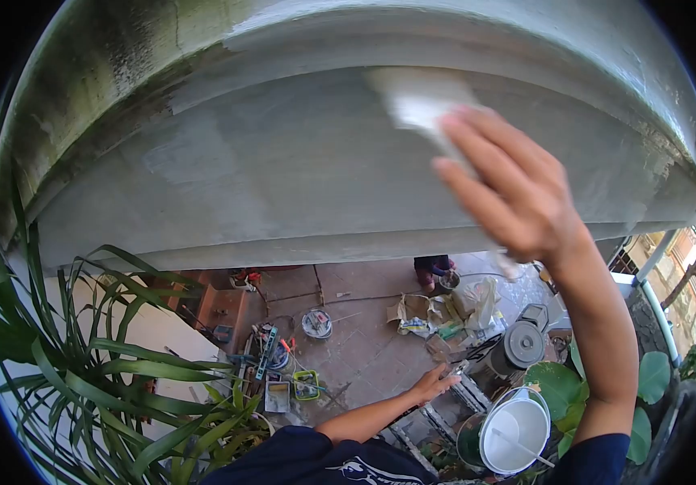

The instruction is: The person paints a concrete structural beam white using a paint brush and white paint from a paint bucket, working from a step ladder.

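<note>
My right hand (518, 190) is raised against the underside of a curved grey concrete ledge (299, 162), its fingers closed round a wide paintbrush (425, 101). The brush is blurred; its broad end meets the surface near the upper moulding. Lower down, my left hand (435, 385) grips the top of a paint-spattered ladder (469, 394). Beside the ladder, near my body, hangs or stands a bucket (518, 436) with whitish contents and a thin stick leaning in it; what supports it cannot be made out.
Long-leaved plants (113, 364) crowd the left side. On the tiled floor (364, 347) far below are a small bucket (316, 323), tools, a cardboard box (414, 311) and a lidded grey bin (523, 343). Another person (433, 271) is partly visible beneath the ledge. Large leaves (558, 384) grow at right.
</note>
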`<state>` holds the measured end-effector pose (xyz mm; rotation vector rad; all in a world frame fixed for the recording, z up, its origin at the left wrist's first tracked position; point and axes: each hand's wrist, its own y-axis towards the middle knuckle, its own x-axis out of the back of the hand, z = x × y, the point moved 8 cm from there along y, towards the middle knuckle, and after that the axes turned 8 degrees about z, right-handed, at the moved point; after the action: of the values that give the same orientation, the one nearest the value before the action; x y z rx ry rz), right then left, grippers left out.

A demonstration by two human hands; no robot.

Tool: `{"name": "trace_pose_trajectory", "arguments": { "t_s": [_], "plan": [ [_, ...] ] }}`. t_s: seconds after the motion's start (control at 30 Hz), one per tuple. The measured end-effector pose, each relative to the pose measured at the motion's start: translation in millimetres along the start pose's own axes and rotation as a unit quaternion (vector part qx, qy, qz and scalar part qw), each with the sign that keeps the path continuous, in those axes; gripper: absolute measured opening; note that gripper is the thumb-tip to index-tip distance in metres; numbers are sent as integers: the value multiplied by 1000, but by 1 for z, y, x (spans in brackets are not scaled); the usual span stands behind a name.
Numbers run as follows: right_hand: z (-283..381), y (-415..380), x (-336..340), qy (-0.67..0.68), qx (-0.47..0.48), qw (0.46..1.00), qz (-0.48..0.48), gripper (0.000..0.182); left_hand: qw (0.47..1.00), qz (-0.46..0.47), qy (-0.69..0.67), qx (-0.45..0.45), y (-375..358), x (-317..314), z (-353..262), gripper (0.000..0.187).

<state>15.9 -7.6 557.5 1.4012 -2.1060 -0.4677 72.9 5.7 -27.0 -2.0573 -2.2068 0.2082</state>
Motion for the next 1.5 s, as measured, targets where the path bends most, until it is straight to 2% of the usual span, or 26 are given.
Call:
{"name": "trace_pose_trajectory", "arguments": {
  "t_s": [0.07,0.17,0.23,0.33,0.4,0.5,0.53,0.6,0.67,0.73,0.83,0.87,0.9,0.93,1.0,1.1,1.13,1.17,1.23,1.27,1.33,1.37,1.4,1.43,1.47,1.5],
  "plan": [
    [-24,-53,21,-50,-76,993,80,21,1000,3,8,4,-5,-1,-13,76],
    [-66,-149,53,-105,-223,965,95,23,1000,2,24,1,-2,-1,-13,79],
    [-85,-188,66,-113,-313,939,85,22,999,-6,36,11,-6,0,-10,81],
    [-93,-189,72,-105,-450,887,-2,18,998,-24,55,17,-3,1,-14,83],
    [-68,-140,50,-92,-432,896,-36,17,997,-42,63,8,-2,1,-6,85],
    [-1,-36,8,-60,-360,929,-59,23,998,-18,53,26,-8,1,-16,85],
    [19,-6,-3,-40,-341,937,-68,29,997,-63,48,10,9,3,20,82],
    [55,50,-21,73,-269,950,-137,31,997,-34,39,-60,25,0,39,82],
    [82,102,-27,207,-230,933,-183,28,995,-15,32,-89,32,-3,39,84],
    [87,125,-39,286,-217,910,-205,23,997,3,31,-67,25,-1,37,87],
    [45,84,-43,360,-227,869,-253,19,999,24,20,-42,24,2,34,92],
    [23,51,-35,335,-247,862,-289,16,999,27,16,-36,23,3,33,93],
    [0,11,-30,348,-311,847,-255,16,999,25,22,-16,23,4,34,95],
    [-18,-33,-16,308,-412,827,-227,13,999,22,29,5,21,5,34,97],
    [-46,-119,23,195,-486,824,-214,15,999,20,32,27,16,4,25,101],
    [-84,-245,75,57,-613,762,-198,19,999,17,21,24,9,1,7,105],
    [-96,-277,90,-10,-664,735,-140,19,1000,11,16,14,10,2,6,105],
    [-102,-292,102,-77,-647,750,-117,18,1000,5,9,9,6,0,9,106],
    [-107,-275,101,-98,-611,776,-120,18,1000,-12,-10,3,8,1,11,98],
    [-105,-263,89,-100,-570,808,-113,18,1000,-12,-17,3,8,0,13,94],
    [-79,-168,62,-113,-452,878,-113,17,1000,-14,-14,8,1,3,0,82],
    [-59,-121,40,-175,-401,898,-49,14,1000,-9,-7,12,-1,1,-5,77],
    [-40,-84,24,-136,-410,901,-38,25,1000,-7,-18,8,6,1,9,60],
    [-14,-49,12,-85,-351,929,-85,27,1000,-4,-22,-9,1,-2,7,57],
    [16,-8,5,-29,-288,953,-85,28,999,-4,-28,-28,-2,-3,-3,55],
    [44,27,-2,-10,-213,968,-131,20,998,-5,-35,-48,-2,-2,-14,53]
  ]
}}
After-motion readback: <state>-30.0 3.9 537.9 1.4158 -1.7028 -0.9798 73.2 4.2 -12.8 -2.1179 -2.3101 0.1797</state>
